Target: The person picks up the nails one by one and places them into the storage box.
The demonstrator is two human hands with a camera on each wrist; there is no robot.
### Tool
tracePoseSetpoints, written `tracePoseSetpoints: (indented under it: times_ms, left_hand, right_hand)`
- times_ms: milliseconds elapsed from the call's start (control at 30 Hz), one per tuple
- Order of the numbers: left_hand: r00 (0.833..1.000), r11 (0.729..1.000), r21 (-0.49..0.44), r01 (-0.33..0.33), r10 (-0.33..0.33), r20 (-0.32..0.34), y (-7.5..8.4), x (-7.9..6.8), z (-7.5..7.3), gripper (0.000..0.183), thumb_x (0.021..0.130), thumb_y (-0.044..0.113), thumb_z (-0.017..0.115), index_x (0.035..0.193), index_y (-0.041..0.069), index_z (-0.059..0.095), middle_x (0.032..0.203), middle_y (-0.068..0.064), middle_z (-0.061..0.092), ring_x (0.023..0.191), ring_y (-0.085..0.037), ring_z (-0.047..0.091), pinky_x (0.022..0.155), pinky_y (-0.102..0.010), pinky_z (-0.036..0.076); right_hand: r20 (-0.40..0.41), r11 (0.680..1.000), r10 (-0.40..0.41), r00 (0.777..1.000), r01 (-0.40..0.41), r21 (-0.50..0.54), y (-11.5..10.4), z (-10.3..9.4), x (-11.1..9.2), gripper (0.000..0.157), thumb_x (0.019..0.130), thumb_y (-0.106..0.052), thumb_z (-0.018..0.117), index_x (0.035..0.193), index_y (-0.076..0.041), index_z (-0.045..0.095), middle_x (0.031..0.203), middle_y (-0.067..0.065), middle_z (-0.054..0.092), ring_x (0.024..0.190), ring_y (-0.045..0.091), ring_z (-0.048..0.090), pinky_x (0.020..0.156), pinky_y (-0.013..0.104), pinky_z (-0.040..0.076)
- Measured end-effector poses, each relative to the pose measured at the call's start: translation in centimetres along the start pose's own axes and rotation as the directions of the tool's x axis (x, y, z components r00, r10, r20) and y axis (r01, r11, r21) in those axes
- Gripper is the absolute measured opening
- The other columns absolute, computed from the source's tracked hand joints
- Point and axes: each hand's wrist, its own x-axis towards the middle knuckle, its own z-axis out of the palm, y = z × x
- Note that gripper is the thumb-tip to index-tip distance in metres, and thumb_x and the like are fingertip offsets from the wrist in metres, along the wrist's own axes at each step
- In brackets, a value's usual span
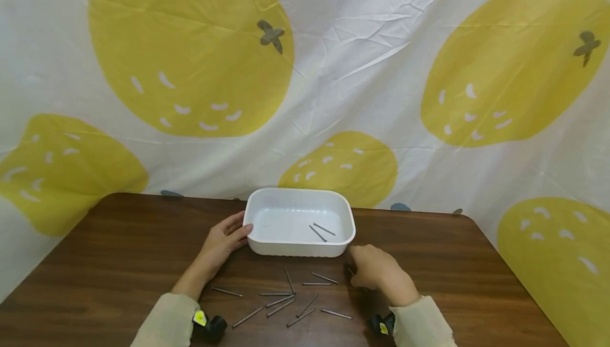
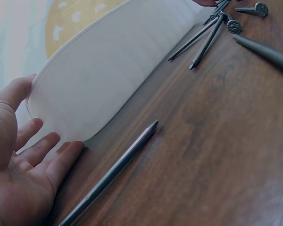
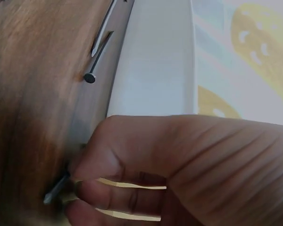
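Observation:
A white rectangular dish [image 1: 297, 250] stands toward the back of the table, with two steel nails [image 1: 324, 229] lying inside at its right. My left hand [image 1: 224, 242] holds the dish's left end, thumb at the rim and the other fingers along the outer wall. Beside the dish's front right corner, my right hand [image 1: 376, 270] is low over the table. Its curled fingers and thumb pinch a nail [image 3: 56, 189], mostly hidden by the hand in the head view. Several loose nails [image 1: 280, 300] are scattered on the wood before the dish.
The dark wooden table [image 1: 476, 283] has rounded back corners. Right behind it hangs a white cloth [image 1: 343, 71] printed with yellow fruit. One nail [image 2: 111, 174] lies close to my left hand, and another [image 1: 336, 314] lies left of my right wrist.

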Motion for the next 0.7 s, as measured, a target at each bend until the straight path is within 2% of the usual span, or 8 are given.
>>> tracePoseSetpoints:
  times_ms: [200, 700]
  left_hand:
    - [1.000, 1.000, 0.010, 0.000, 0.000, 0.001, 0.12, -0.08, 0.07, 0.064, 0.102, 0.026, 0.061, 0.155, 0.001, 0.035, 0.159, -0.024, 0.039, 0.141, -0.034, 0.047, 0.108, -0.037, 0.054]
    - [1.000, 1.000, 0.020, 0.003, -0.003, -0.001, 0.17, -0.13, 0.11, 0.065, 0.102, 0.027, 0.062, 0.155, 0.001, 0.035, 0.158, -0.025, 0.040, 0.138, -0.032, 0.051, 0.109, -0.040, 0.053]
  right_hand:
    - [-0.003, 1.000, -0.013, 1.000, 0.012, -0.008, 0.17, 0.08, 0.02, 0.032, 0.063, 0.004, 0.079, 0.074, -0.013, 0.054, 0.070, 0.000, 0.054, 0.065, 0.020, 0.049, 0.054, 0.032, 0.038]
    - [0.037, 0.999, -0.046, 0.998, 0.046, -0.002, 0.53, 0.12, 0.29, 0.031, 0.066, 0.001, 0.082, 0.078, -0.016, 0.059, 0.071, -0.003, 0.057, 0.067, 0.018, 0.052, 0.057, 0.035, 0.043]
